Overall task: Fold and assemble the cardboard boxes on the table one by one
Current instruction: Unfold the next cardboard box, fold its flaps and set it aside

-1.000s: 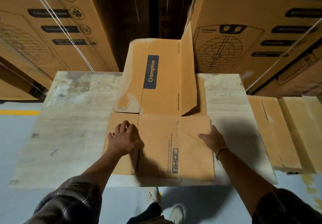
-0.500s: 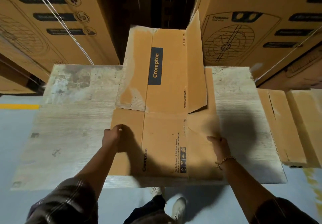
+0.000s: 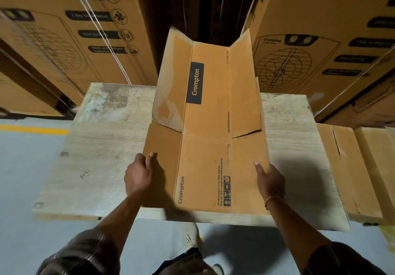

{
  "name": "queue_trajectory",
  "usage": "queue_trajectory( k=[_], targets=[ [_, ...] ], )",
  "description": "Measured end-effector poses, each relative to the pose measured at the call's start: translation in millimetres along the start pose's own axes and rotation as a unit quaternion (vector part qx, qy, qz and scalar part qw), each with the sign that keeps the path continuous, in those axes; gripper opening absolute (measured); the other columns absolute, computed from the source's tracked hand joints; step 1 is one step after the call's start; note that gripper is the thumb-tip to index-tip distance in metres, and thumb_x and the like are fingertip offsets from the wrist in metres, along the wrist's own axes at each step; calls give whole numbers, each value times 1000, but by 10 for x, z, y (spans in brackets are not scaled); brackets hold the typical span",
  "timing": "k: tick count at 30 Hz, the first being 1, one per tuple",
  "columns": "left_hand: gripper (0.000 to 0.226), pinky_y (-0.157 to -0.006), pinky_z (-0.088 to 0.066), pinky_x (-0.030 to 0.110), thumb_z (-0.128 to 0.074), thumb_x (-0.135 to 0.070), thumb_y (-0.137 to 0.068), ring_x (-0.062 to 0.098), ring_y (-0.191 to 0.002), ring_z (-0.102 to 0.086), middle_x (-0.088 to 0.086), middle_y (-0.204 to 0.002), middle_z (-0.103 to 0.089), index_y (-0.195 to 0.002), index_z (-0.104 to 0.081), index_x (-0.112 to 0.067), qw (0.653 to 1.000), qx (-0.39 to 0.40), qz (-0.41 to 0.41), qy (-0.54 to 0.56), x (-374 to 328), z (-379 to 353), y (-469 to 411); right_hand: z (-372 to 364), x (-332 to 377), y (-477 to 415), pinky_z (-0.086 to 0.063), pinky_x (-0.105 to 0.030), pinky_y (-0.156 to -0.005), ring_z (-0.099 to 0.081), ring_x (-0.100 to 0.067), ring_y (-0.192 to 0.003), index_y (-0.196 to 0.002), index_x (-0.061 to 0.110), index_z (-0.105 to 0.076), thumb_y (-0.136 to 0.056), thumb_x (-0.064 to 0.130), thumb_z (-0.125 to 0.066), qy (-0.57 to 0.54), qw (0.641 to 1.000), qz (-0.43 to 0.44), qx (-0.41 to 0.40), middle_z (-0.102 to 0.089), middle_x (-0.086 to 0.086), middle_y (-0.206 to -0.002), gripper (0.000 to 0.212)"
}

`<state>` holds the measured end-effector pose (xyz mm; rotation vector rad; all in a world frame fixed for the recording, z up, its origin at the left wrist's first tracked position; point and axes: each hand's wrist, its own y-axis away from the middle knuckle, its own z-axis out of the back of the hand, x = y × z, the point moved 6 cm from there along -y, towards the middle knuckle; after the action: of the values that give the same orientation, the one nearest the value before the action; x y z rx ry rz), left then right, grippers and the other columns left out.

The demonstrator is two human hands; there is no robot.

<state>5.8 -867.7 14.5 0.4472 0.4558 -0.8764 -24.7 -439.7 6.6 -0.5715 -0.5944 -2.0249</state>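
Box (image 3: 205, 168) lay opened out on the surface (image 3: 102, 146), spanning the gap between both hands and running on away from them.

Left hand (image 3: 137, 176): at the box's left edge, gripping the near left panel. Thumb on the top face, fingers curled round the edge.

Right hand (image 3: 270, 178): at the box's right edge, holding the near right panel. Thumb lay flat on the top face; the other fingers were hidden past the edge. Bracelet (image 3: 271, 200) on that wrist.

Box state: near half roughly flat, its front edge about level with the surface's near edge, close to the wrists. Far half tilted upward beyond the hands. Its two side flaps were angled up, left and right of a centre panel carrying a dark label (image 3: 195, 83) that read "Crompton". A cut separated the far right flap from the near right panel, just ahead of the right hand. Print on the near panels lay between the hands.

Surroundings: stack (image 3: 352, 168) of flat boxes beside the surface, out past the right hand. Large printed cartons (image 3: 320, 7) stood beyond the surface on both sides, with a dark gap between them. Grey floor (image 3: 21, 168) left of the left hand, with a yellow line (image 3: 32, 129) on it.
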Motion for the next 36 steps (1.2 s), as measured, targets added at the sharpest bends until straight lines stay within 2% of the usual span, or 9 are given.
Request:
queue_trajectory(
  k=[2, 4, 9, 13, 15, 21, 26, 31, 36],
  targets=[
    [51, -70, -43, 39, -35, -61, -103, 28, -77, -57, 7, -86, -63, -97, -55, -15, 999, -39, -4, 0, 26, 168, 120, 131, 140, 42, -54, -43, -78, -67, -43, -96, -108, -2, -68, -98, 49, -57, 8, 999, 35, -28, -72, -26, -99, 53],
    [52, -68, -43, 39, -33, -61, -104, 29, -74, -55, 7, -82, -61, -95, -53, -14, 997, -76, -4, -6, 63, 338, 278, 226, 189, 85, -56, -48, -79, -66, -47, -95, -110, -1, -67, -96, 56, -52, 11, 998, 45, -34, -70, -29, -100, 61],
    [54, -70, -49, 45, -31, -62, -103, 31, -74, -54, 5, -79, -56, -93, -51, -13, 991, -135, -1, 17, 137, 631, 838, 529, 108, 314, -53, -47, -80, -63, -49, -101, -127, -1, -61, -94, 62, -50, -28, 997, 62, -28, -67, -32, -109, 72],
    [56, -68, -51, 46, -31, -65, -102, 33, -73, -56, 8, -78, -61, -88, -50, -14, 984, -167, 13, 56, 349, 786, 1311, 747, 38, 558, -48, -41, -69, -62, -43, -85, -100, 2, -66, -90, 68, -46, -64, 991, 110, -33, -68, -28, -91, 70],
    [55, -64, -47, 43, -33, -62, -103, 32, -73, -54, 9, -79, -60, -87, -50, -12, 981, -179, 13, 69, 440, 894, 1521, 787, 37, 661, -50, -42, -70, -62, -42, -83, -91, 3, -65, -92, 64, -50, -82, 989, 123, -27, -69, -26, -89, 63],
    [54, -69, -51, 47, -33, -63, -102, 35, -78, -58, 12, -83, -63, -88, -51, -14, 971, -217, 54, 89, 971, 1342, 1988, 608, 251, 1109, -53, -42, -74, -65, -37, -84, -93, 8, -71, -93, 59, -56, -115, 980, 160, 28, -73, -17, -92, 53],
    [53, -66, -47, 42, -37, -59, -103, 34, -78, -57, 12, -83, -62, -86, -52, -12, 959, -244, 94, 108, 1552, 1747, 2233, 253, 593, 1547, -54, -42, -72, -65, -37, -81, -86, 10, -70, -92, 62, -56, -115, 972, 192, 71, -72, -15, -87, 53],
    [52, -70, -49, 43, -36, -59, -103, 36, -81, -58, 13, -87, -63, -87, -52, -12, 950, -262, 134, 108, 2199, 2145, 2278, -187, 1018, 2058, -53, -40, -73, -64, -34, -83, -91, 9, -71, -94, 56, -58, -114, 963, 217, 109, -73, -13, -92, 49],
    [50, -71, -53, 44, -37, -59, -103, 30, -79, -57, 8, -87, -61, -92, -56, -13, 942, -275, 159, 107, 2950, 2676, 2108, -854, 1504, 2652, -51, -36, -66, -64, -31, -76, -82, 15, -68, -92, 61, -55, -110, 957, 230, 136, -71, -7, -81, 49]
  ],
)
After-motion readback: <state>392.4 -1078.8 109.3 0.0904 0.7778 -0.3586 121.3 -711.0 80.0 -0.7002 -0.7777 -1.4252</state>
